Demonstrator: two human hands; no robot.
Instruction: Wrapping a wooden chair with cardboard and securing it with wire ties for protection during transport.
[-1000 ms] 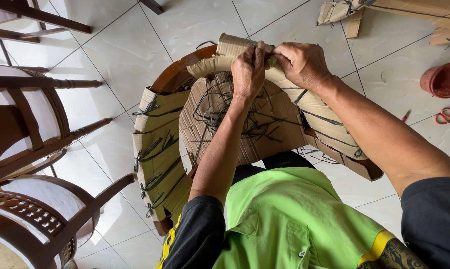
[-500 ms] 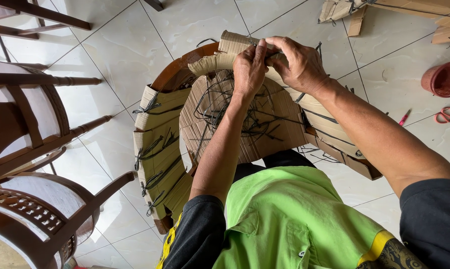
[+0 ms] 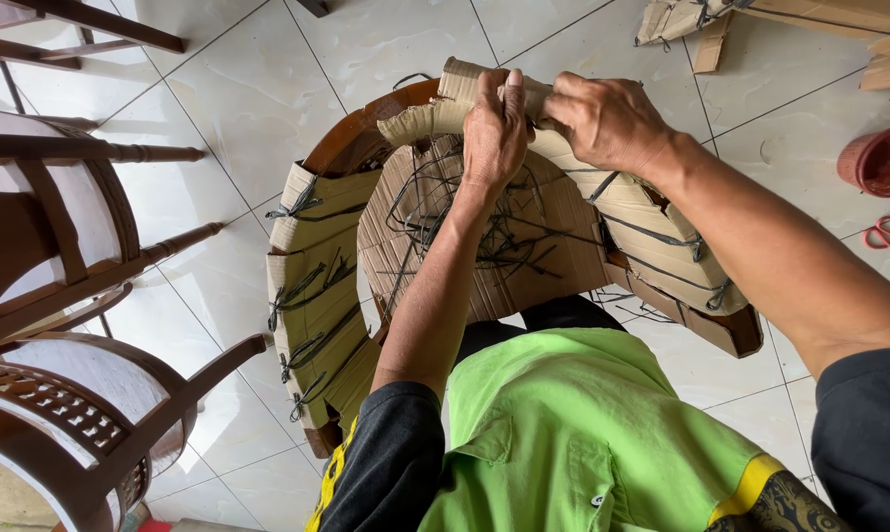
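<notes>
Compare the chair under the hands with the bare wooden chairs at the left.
The wrapped chair is bound in cardboard strips tied with dark cord; the bare chairs show uncovered wood. Both the left hand and the right hand grip the wrapped chair's top; nobody touches the bare ones. Both are dark brown wood.

Furniture workshop or packing area. White tiled floor [image 3: 218,89]. Several dark carved wooden chairs [image 3: 61,246] stand close together at left. One chair frame [image 3: 366,133] wrapped in corrugated cardboard padding [image 3: 317,286], tied with black straps. Cardboard offcuts [image 3: 701,20], red-handled scissors [image 3: 886,236] and a red bowl [image 3: 883,163] lie about.
</notes>
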